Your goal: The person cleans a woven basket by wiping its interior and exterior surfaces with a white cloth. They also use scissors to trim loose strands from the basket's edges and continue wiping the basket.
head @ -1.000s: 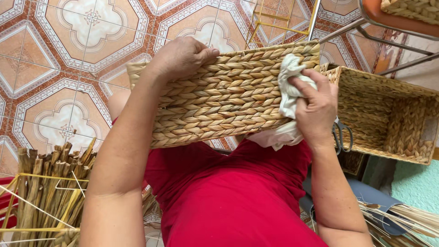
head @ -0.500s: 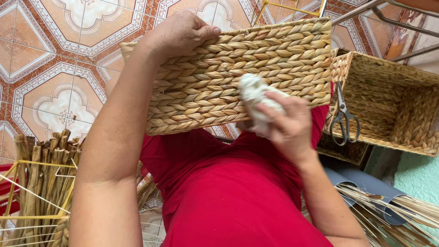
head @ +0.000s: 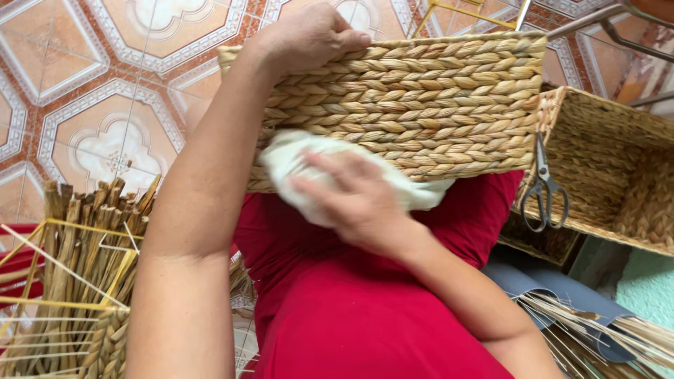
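Woven basket (head: 421, 105) — left hand (head: 309, 35) atop, right hand (head: 351, 200) with white cloth (head: 295, 158)

Two woven baskets (head: 421, 98) (head: 611, 161), one white cloth (head: 309, 165), one pair of scissors (head: 544, 186), two hands (head: 309, 35) (head: 351, 200)

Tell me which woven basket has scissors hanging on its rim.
The open basket at right; scissors hang on its rim. The other basket is held.

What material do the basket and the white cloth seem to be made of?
Woven basket: probably dried plant fibre such as straw or water hyacinth; thick tan braided rows, matte. White cloth under the right hand: soft fabric, likely cotton; it crumples and folds.
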